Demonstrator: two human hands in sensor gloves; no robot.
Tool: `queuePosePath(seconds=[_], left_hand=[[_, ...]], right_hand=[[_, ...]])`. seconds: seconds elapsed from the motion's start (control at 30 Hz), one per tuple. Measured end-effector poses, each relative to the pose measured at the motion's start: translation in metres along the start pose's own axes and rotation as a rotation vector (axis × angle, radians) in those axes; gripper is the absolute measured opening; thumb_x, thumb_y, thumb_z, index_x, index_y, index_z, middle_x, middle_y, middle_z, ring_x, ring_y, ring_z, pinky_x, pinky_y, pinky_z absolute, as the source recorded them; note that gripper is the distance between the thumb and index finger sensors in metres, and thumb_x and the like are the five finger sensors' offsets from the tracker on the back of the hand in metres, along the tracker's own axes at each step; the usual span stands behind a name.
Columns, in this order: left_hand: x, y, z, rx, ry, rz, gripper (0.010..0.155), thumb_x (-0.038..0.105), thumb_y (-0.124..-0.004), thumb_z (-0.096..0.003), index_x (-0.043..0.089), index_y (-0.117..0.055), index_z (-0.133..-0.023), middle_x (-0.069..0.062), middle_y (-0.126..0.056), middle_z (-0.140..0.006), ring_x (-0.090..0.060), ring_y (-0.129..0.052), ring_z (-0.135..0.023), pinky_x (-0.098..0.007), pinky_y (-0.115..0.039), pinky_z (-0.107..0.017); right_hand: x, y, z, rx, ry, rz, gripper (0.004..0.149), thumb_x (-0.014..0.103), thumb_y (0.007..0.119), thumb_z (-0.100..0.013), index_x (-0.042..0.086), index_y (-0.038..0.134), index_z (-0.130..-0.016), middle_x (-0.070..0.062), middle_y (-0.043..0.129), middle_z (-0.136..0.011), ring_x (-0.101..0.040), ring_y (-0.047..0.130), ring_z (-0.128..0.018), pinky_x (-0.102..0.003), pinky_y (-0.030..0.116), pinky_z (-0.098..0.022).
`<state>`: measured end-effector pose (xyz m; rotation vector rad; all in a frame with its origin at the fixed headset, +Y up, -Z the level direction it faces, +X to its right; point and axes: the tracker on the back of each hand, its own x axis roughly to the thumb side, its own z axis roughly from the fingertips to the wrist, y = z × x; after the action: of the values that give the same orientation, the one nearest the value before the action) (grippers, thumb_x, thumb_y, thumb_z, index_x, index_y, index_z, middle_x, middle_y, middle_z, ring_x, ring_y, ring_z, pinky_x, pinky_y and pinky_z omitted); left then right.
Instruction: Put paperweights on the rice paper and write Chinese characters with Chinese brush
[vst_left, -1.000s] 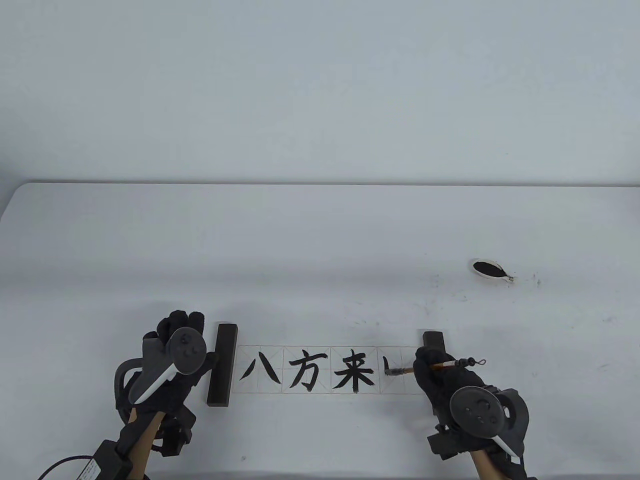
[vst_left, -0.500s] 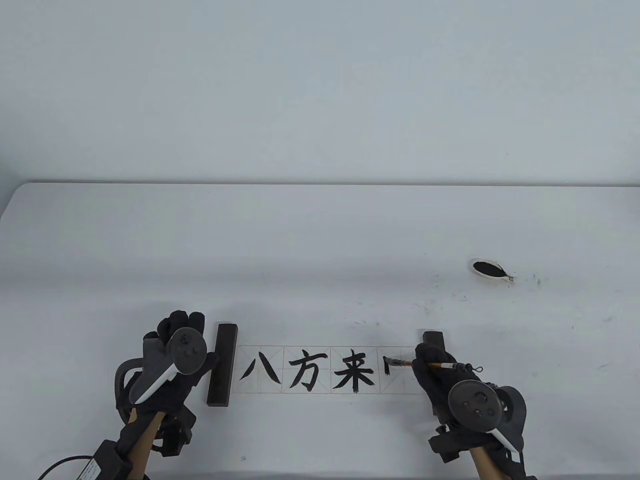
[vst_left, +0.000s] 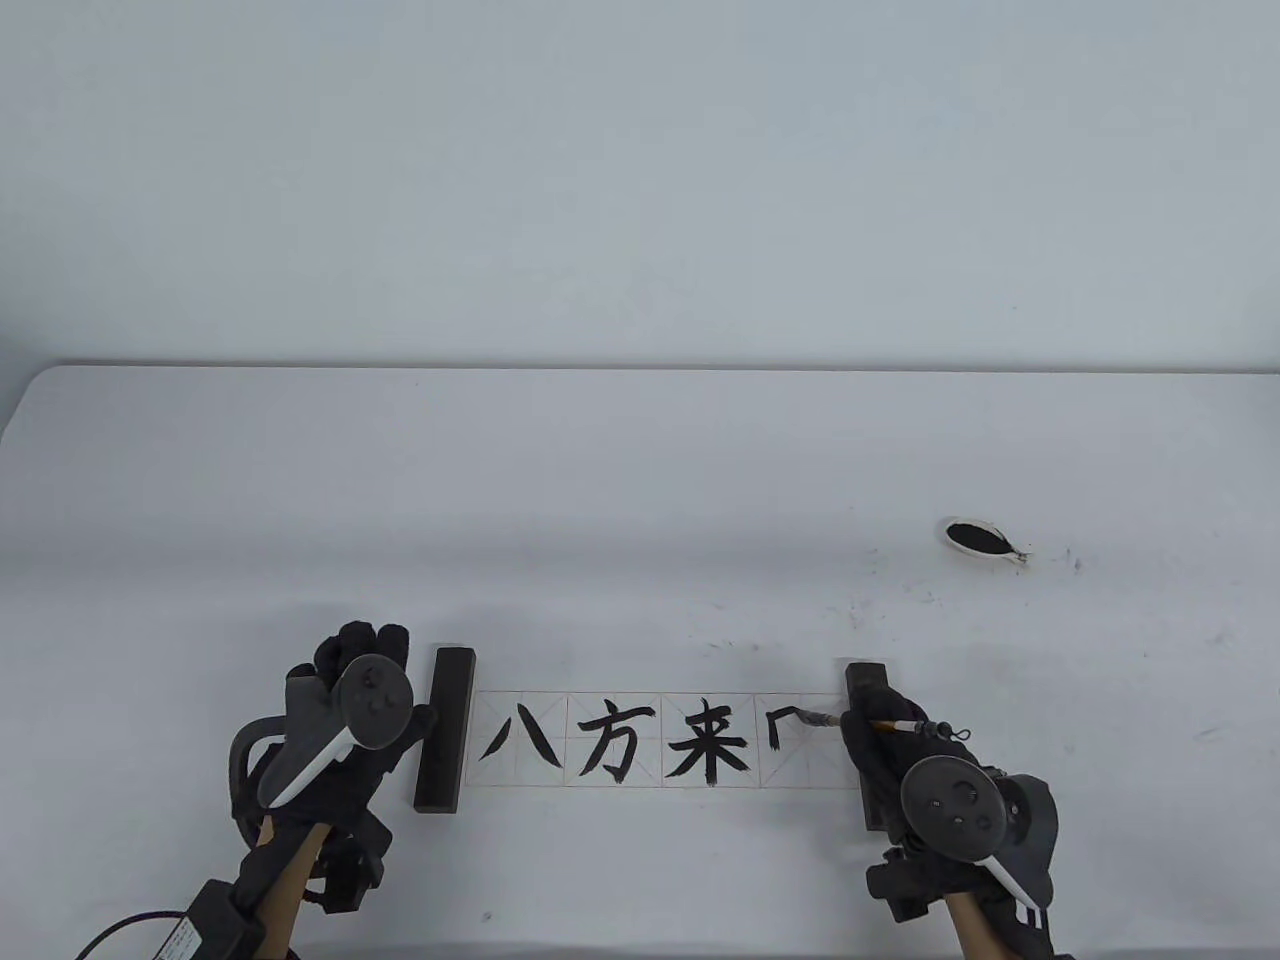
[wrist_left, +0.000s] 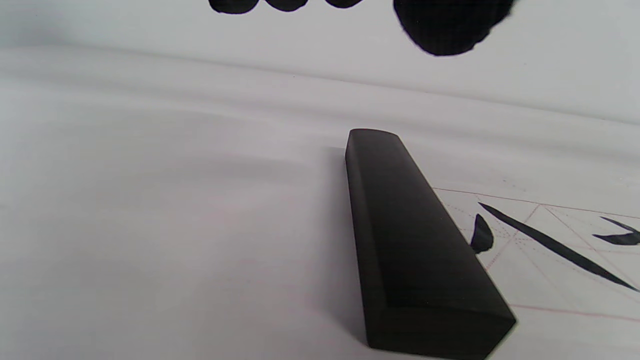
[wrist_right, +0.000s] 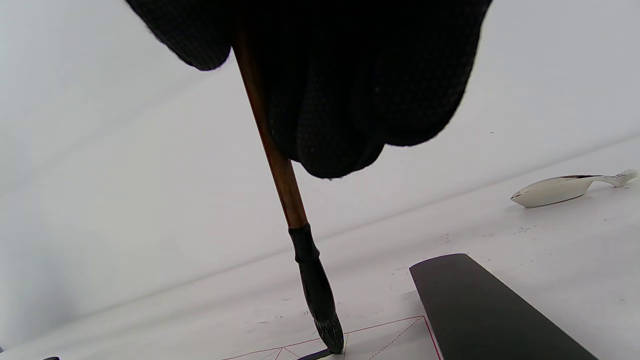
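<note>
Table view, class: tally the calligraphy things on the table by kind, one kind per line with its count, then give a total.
Paperweights: 2 (left paperweight, right paperweight)
Rice paper strips: 1 (rice paper)
Brushes: 1 (brush, held by the right hand)
Ink dishes: 1 (ink dish)
Total: 5

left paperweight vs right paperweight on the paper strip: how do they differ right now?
The dark rectangular left paperweight shows in full on the strip's left end; the dark rectangular right paperweight is partly hidden by the right hand gripping the brown-handled brush. The left hand lies beside the left one, the brush tip writes close to the right one. Both are dark bars lying flat across the gridded rice paper.
</note>
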<state>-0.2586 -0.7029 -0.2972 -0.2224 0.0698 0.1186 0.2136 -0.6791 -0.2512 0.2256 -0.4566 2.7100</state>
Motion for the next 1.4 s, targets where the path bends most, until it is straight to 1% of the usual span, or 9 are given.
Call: queuePosePath(seconds=[0.27,0.47,0.5,0.57,0.63,1.03,1.07,1.27,1.4], left_hand=[[-0.0005,0.0002,0.0,0.002,0.0,0.002,0.084,0.055,-0.059,-0.0545,0.03,-0.014,-0.121,-0.01,-0.016,-0.13,-0.04,-0.025,-0.122,-0.054,-0.02,-0.087],[-0.0005,0.0001,-0.0001,0.002,0.0,0.002,0.084,0.055,-0.059,-0.0545,0.03,-0.015,-0.121,-0.01,-0.015,-0.13,-0.04,-0.025,-0.122,-0.054,-0.02,-0.087],[-0.0005,0.0001,-0.0001,0.002,0.0,0.002,0.084,0.055,-0.059,-0.0545,0.03,-0.015,-0.121,-0.01,-0.016,-0.13,-0.041,-0.025,-0.122,-0.054,-0.02,-0.087],[-0.0005,0.0001,-0.0001,0.002,0.0,0.002,0.084,0.055,-0.059,-0.0545,0.03,-0.015,-0.121,-0.011,-0.016,-0.13,-0.04,-0.025,-0.122,-0.054,-0.02,-0.087],[-0.0005,0.0001,-0.0001,0.002,0.0,0.002,0.084,0.055,-0.059,-0.0545,0.03,-0.015,-0.121,-0.011,-0.015,-0.13,-0.04,-0.025,-0.122,-0.054,-0.02,-0.087],[-0.0003,-0.0001,-0.0004,-0.002,0.0,0.0,0.084,0.055,-0.059,-0.0545,0.03,-0.015,-0.121,-0.01,-0.016,-0.13,-0.04,-0.025,-0.122,-0.054,-0.02,-0.087],[-0.0003,-0.0001,-0.0004,-0.003,0.0,0.0,0.084,0.055,-0.059,-0.0545,0.03,-0.015,-0.121,-0.012,-0.016,-0.13,-0.04,-0.025,-0.122,-0.054,-0.02,-0.087],[-0.0003,-0.0001,-0.0006,-0.004,0.001,0.001,0.084,0.055,-0.059,-0.0545,0.03,-0.015,-0.121,-0.012,-0.016,-0.13,-0.04,-0.025,-0.122,-0.054,-0.02,-0.087],[-0.0003,-0.0003,-0.0006,-0.007,0.002,0.001,0.084,0.055,-0.059,-0.0546,0.03,-0.015,-0.121,-0.011,-0.015,-0.13,-0.04,-0.025,-0.122,-0.054,-0.02,-0.087]], right_hand=[[-0.0007,-0.0001,0.0,0.008,-0.007,-0.019,0.044,0.04,0.068,-0.059,0.009,0.076,-0.089,-0.013,0.094,-0.075,-0.024,0.099,-0.056,-0.035,0.086,-0.04],[-0.0005,-0.0039,0.001,0.01,-0.012,-0.031,0.041,0.04,0.068,-0.059,0.01,0.08,-0.084,-0.011,0.096,-0.068,-0.022,0.1,-0.05,-0.034,0.086,-0.037],[-0.0004,-0.005,0.0018,0.001,-0.015,-0.034,0.041,0.041,0.068,-0.059,0.01,0.08,-0.083,-0.01,0.096,-0.068,-0.022,0.1,-0.05,-0.034,0.086,-0.036],[0.0001,-0.0065,0.0034,-0.06,-0.036,-0.054,0.041,0.041,0.067,-0.059,0.01,0.079,-0.084,-0.01,0.096,-0.068,-0.022,0.1,-0.05,-0.033,0.087,-0.036],[0.0007,-0.0066,0.0041,-0.071,-0.043,-0.073,0.042,0.041,0.067,-0.059,0.01,0.078,-0.086,-0.011,0.095,-0.071,-0.022,0.1,-0.052,-0.033,0.087,-0.037],[0.0034,-0.0001,0.0029,0.007,-0.054,-0.045,0.044,0.04,0.067,-0.059,0.009,0.076,-0.089,-0.013,0.094,-0.075,-0.024,0.099,-0.056,-0.035,0.086,-0.04],[0.0037,0.0001,0.0028,0.011,-0.055,-0.04,0.044,0.04,0.067,-0.059,0.009,0.076,-0.089,-0.013,0.094,-0.075,-0.024,0.099,-0.056,-0.035,0.086,-0.04],[0.0052,-0.0028,0.0035,0.015,-0.064,-0.055,0.042,0.041,0.067,-0.059,0.01,0.08,-0.084,-0.011,0.097,-0.068,-0.022,0.101,-0.05,-0.034,0.087,-0.036],[0.0059,-0.0056,0.0034,0.046,-0.081,-0.1,0.041,0.041,0.068,-0.059,0.01,0.082,-0.082,-0.01,0.098,-0.065,-0.021,0.101,-0.047,-0.032,0.087,-0.034]])
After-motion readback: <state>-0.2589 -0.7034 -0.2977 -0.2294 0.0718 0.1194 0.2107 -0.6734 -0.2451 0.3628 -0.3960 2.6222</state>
